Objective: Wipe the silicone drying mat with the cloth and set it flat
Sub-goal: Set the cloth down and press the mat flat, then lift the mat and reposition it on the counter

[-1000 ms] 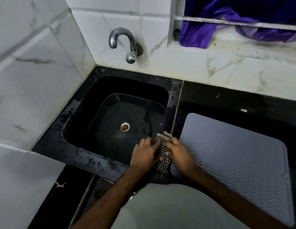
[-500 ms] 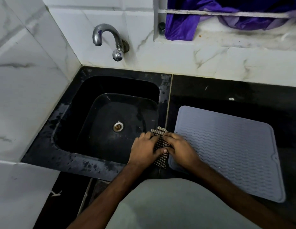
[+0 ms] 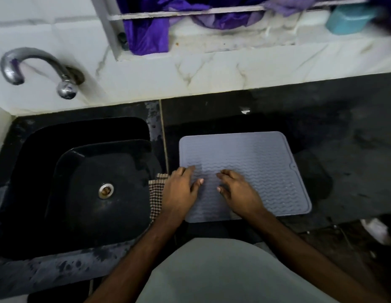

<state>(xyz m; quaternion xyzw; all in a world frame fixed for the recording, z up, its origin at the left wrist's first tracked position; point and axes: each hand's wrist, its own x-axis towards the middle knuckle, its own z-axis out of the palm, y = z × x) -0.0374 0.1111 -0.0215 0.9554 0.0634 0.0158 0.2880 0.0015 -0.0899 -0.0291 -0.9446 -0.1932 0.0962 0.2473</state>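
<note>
The grey silicone drying mat (image 3: 255, 162) with wavy ridges lies flat on the black counter, right of the sink. My left hand (image 3: 181, 193) rests palm down on the mat's left edge, fingers apart, holding nothing. My right hand (image 3: 240, 193) rests palm down on the mat's front middle, fingers spread. The checkered cloth (image 3: 156, 197) lies folded on the strip between sink and mat, just left of my left hand, partly hidden under it.
A black sink (image 3: 37, 171) with a metal drain (image 3: 106, 190) fills the left. A chrome tap (image 3: 37, 71) juts from the marble wall. Purple fabric (image 3: 148, 33) and a teal container (image 3: 349, 18) sit on the window ledge. The counter (image 3: 343, 127) extends right.
Both hands let go of the cloth and moved right onto the mat, palms down. The cloth now lies beside the sink. The camera view shifted right.
</note>
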